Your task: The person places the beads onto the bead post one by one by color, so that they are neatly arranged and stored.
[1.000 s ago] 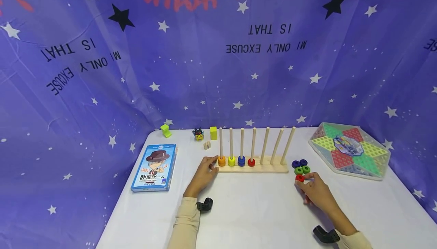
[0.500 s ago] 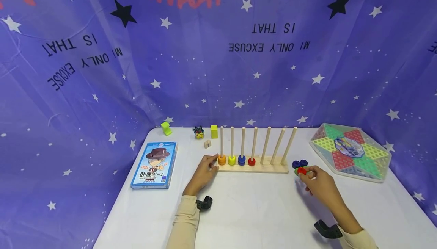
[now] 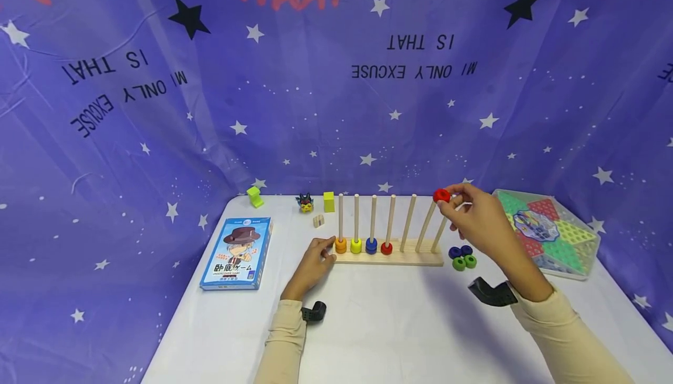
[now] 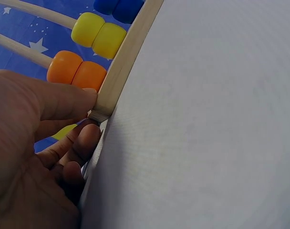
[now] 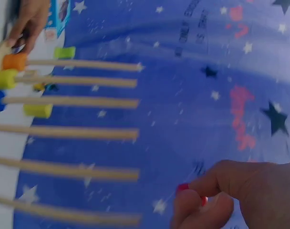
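My right hand (image 3: 481, 220) pinches a red bead (image 3: 441, 196) at the upper ends of the rightmost pegs of a wooden peg stand (image 3: 389, 259). In the right wrist view, fingers mostly cover that red bead (image 5: 183, 187). At the stand's left end, my left hand (image 3: 312, 267) holds the corner of the base. The left wrist view has its thumb (image 4: 88, 98) against the base end beside the orange beads (image 4: 76, 69), with the other fingers curled below. Low on the pegs sit orange, yellow (image 3: 356, 246) and blue beads (image 3: 371, 246), plus one red bead (image 3: 387, 248). Three right-hand pegs carry no bead.
Loose dark blue beads (image 3: 460, 251) and green beads (image 3: 465, 262) lie right of the stand. A hexagonal game board (image 3: 570, 232) is farther right. A blue card-game box (image 3: 238, 253) lies left; small green blocks (image 3: 328, 201) and a figurine (image 3: 305, 203) stand behind.
My right hand has lifted the red bead from beside the green beads, up and leftward to the peg tops. My left hand stays at the stand's end.
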The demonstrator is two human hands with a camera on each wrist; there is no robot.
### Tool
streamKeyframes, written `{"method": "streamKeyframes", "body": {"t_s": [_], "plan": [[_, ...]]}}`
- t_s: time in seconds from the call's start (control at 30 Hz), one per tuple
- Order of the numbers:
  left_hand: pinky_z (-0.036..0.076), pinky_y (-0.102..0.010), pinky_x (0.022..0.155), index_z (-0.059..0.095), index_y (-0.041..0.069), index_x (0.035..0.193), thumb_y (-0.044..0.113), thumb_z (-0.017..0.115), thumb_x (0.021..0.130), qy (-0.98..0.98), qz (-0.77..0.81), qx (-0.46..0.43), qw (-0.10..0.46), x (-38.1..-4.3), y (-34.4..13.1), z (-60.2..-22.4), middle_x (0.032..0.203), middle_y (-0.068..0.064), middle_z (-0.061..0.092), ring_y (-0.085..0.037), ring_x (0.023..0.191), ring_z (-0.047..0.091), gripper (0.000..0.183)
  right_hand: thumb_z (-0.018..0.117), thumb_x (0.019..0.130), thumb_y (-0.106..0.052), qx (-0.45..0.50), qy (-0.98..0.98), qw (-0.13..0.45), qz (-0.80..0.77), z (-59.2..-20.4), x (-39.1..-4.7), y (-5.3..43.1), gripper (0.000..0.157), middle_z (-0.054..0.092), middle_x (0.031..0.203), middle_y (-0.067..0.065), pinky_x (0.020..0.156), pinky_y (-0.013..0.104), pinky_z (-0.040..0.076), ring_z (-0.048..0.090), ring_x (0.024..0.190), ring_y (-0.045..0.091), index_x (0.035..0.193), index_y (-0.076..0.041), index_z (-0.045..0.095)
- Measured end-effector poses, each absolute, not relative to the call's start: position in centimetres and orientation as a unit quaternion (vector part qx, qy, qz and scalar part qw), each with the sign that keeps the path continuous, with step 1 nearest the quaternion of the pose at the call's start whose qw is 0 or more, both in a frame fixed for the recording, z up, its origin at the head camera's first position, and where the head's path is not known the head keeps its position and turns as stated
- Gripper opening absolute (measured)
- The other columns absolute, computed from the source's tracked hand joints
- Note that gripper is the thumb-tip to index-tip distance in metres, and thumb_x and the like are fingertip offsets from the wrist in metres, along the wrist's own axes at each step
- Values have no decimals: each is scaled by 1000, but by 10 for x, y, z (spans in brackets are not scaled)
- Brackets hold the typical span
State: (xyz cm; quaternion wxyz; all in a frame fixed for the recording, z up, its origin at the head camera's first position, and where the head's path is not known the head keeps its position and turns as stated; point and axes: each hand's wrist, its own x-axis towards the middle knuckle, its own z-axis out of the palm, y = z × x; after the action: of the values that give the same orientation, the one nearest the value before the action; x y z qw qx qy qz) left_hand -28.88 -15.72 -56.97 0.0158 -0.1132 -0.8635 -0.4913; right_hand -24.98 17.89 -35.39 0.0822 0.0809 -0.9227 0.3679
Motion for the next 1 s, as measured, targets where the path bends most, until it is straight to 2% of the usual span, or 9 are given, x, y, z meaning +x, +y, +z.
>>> {"method": "streamKeyframes", "body": {"t_s": [0.17,0.33,0.73,1.0], "plan": [[40,-32,80,51,4,137,5,62,90,-859,-496,-123,22,-289,-158,-571,116,-11,51,-14,87,49,48,62,92,-29,120,-919,25,374,-341,-269,147,39,62,86,8,46,36,49,60,55,21,124,-8,53],[40,-31,81,50,5,138,6,62,91,-858,-499,-123,13,-288,-155,-573,117,-10,51,-14,88,50,48,63,92,-28,129,-920,-5,370,-345,-280,128,36,63,85,8,46,35,49,60,54,21,122,-10,55],[40,-33,82,51,4,137,7,61,91,-861,-495,-115,16,-291,-156,-572,114,-7,51,-14,89,49,47,64,91,-26,123,-922,-14,368,-351,-289,118,35,62,83,6,44,33,48,59,52,21,123,-11,56],[41,-31,81,51,4,137,7,62,90,-862,-494,-113,16,-291,-158,-573,115,-7,51,-13,88,50,48,61,93,-36,140,-919,14,368,-352,-282,131,43,61,85,4,45,35,48,60,55,23,130,-15,53]]}}
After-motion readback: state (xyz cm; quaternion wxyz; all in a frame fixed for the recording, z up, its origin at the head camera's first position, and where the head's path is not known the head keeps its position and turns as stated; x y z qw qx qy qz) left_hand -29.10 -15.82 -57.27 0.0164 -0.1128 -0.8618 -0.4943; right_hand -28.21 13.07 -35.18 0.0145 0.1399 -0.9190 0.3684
